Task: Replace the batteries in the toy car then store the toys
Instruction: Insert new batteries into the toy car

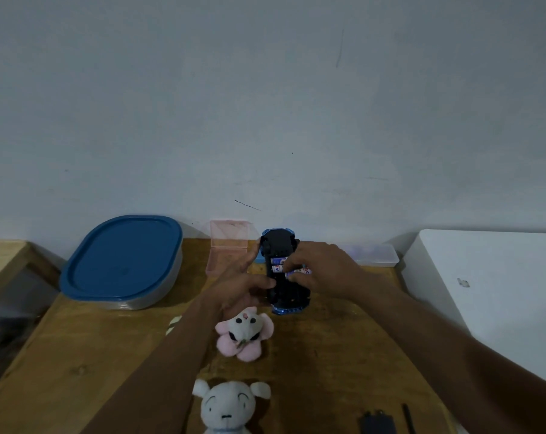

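Wooden tabletop (93, 355) against a pale wall carries a blue-lidded container (121, 261) at the left. Near the middle, the toy car (279, 245) lies upside down, gripped by the left hand (246, 286). The right hand (325, 267) fingers pinch a battery (301, 272) over the open compartment. A pink plush toy (245, 335) and a white plush toy (227, 405) lie nearer.

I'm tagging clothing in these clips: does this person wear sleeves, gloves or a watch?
No. The left hand and right hand are ungloved. The left forearm and right forearm are bare to the frame edge: no sleeve, watch or band shows. Rings are too dim to tell.
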### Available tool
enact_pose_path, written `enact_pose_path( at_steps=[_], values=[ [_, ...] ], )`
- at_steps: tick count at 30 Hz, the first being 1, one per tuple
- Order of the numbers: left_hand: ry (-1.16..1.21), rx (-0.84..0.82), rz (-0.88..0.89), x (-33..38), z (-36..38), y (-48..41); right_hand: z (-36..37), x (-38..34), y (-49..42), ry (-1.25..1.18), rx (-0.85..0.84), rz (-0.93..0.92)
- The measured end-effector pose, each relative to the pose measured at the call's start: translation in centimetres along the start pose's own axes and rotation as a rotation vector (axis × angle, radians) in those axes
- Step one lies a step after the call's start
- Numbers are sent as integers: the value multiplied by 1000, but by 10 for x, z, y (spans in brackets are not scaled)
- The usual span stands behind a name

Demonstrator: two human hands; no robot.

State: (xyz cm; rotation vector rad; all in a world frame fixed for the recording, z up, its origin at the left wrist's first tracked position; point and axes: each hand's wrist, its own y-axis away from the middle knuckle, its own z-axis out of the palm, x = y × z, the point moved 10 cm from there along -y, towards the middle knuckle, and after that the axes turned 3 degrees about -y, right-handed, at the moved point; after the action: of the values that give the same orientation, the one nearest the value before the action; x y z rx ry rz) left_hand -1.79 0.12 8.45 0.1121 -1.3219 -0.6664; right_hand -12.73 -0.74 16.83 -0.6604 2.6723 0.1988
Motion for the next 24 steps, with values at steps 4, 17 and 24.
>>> enact_pose_path(
  at_steps=[4, 17, 24],
  values=[
    [-15, 7, -7, -1, 1, 0, 2, -7, -2, -2, -16, 9],
    [34, -12, 49, 6, 0, -1, -7, 4, -2, 28, 44, 121],
    [15, -9, 66, 9, 0, -1, 5, -6, -3, 109, 8, 152]
  ],
)
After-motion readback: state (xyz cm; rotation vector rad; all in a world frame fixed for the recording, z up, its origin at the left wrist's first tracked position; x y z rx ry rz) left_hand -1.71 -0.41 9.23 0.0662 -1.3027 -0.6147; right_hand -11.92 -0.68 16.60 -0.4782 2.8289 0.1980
